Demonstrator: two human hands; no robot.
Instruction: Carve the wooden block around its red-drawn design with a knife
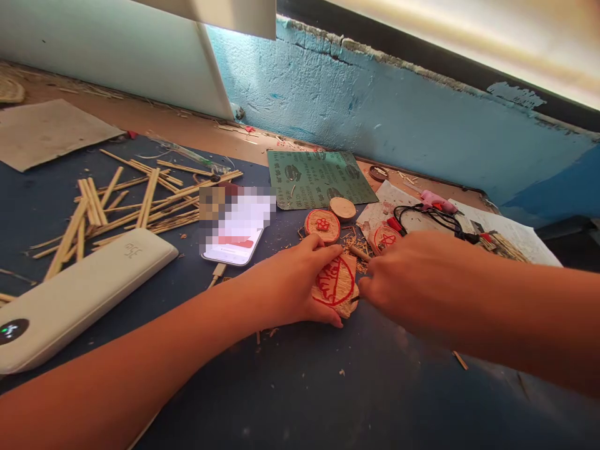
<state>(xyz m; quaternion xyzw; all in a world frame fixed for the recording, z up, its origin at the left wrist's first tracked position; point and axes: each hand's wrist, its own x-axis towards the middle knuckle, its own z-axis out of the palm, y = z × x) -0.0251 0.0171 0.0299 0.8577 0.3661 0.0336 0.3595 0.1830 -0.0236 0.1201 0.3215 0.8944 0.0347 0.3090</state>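
My left hand pinches red-marked wood block; right hand closed round dark, thin tool, tip pointing left, rest hidden.

The pale wooden block carries red lines inside a red ring. At twelve o'clock from it, a tan disc bears a red flower; beyond, a green sheet shows dark print.
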